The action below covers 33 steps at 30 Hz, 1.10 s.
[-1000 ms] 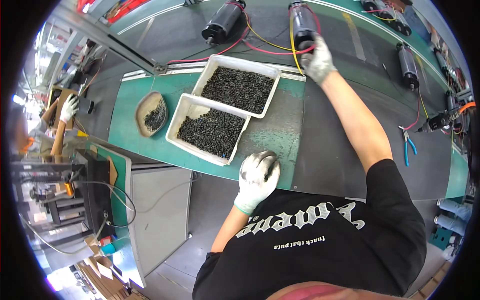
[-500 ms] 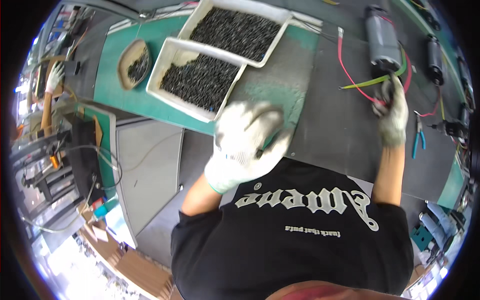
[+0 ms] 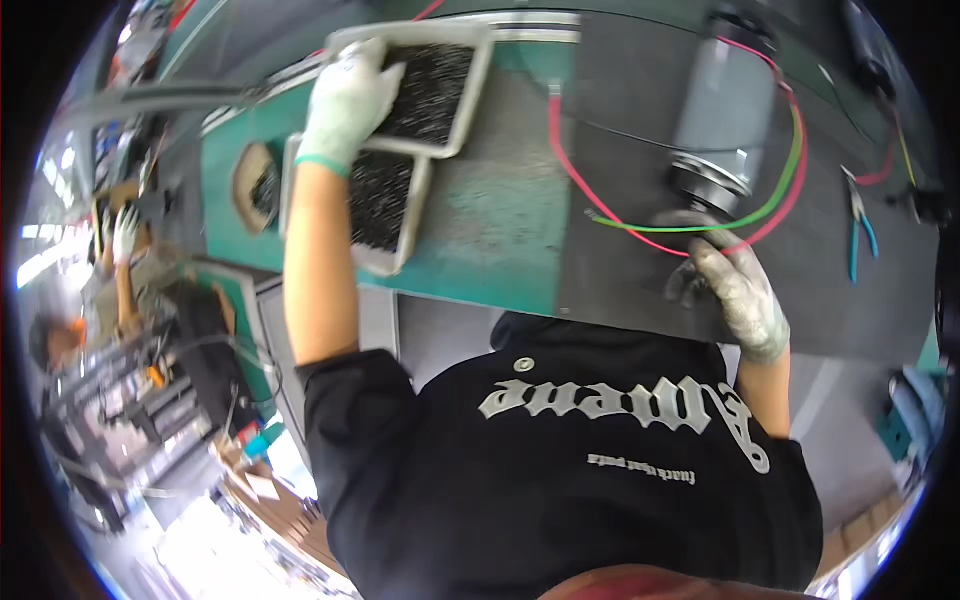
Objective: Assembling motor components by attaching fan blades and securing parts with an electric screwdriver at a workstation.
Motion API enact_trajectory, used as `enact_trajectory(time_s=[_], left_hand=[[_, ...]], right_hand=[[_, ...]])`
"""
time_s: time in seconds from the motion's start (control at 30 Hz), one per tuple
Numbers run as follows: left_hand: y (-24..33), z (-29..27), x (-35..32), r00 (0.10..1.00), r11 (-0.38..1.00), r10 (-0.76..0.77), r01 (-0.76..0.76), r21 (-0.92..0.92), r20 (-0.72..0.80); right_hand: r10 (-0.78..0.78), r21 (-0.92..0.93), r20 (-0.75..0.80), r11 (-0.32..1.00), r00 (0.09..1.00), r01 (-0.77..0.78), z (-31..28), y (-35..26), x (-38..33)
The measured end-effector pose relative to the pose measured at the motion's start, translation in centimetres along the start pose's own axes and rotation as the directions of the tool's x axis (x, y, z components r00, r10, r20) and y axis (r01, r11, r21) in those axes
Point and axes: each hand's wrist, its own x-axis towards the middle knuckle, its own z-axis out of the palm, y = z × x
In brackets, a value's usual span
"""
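Observation:
My left hand (image 3: 348,100), in a white glove, reaches far forward onto the left rim of the farther white tray (image 3: 478,95) of small dark parts. Its fingers curl down over the parts, and whether they hold any is hidden. A second white tray (image 3: 392,262) of the same parts lies just nearer, under my forearm. My right hand (image 3: 738,292), in a soiled glove, rests on the dark mat just below the near end of a grey cylindrical motor (image 3: 725,110). Its bent fingers touch the looping red and green wires (image 3: 660,232).
A small round bowl of dark parts (image 3: 258,186) sits left of the trays on the green bench top (image 3: 500,220). Blue-handled pliers (image 3: 860,232) lie at the right, with another dark motor (image 3: 872,60) beyond. A person in gloves works at far left (image 3: 120,260).
My left hand has swung from near my chest out onto the far tray. My right hand has drawn the motor closer and now sits at its near end.

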Motion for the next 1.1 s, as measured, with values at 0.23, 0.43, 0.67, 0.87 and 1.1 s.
enact_trajectory(time_s=[0.23,0.43,0.67,0.87,1.1], left_hand=[[-0.4,-0.3,-1.6,0.994,0.993,-0.063,0.054,0.101,0.085],[-0.6,-0.8,-1.4,0.998,0.999,0.025,-0.023,-0.025,0.065],[-1.4,0.0,-1.1,0.997,0.997,0.070,-0.069,-0.043,0.015],[-0.8,-1.7,-0.6,0.976,0.999,0.002,-0.011,0.041,0.216],[-0.7,-0.5,-0.4,0.980,0.993,-0.021,-0.002,0.114,0.199]], right_hand=[[-0.632,-0.431,-0.605,0.772,0.485,0.468,-14.9,-1.2,-3.1],[-0.674,-0.365,-0.730,0.525,0.113,0.769,-30.8,-2.2,0.7],[-0.672,-0.301,-0.210,0.735,0.710,0.607,-40.2,-3.8,2.5],[-0.786,-0.193,-0.303,0.604,0.538,0.773,-23.7,-6.5,-1.9],[-0.889,-0.010,-0.227,0.411,0.399,0.911,-10.0,-2.3,-2.5]])
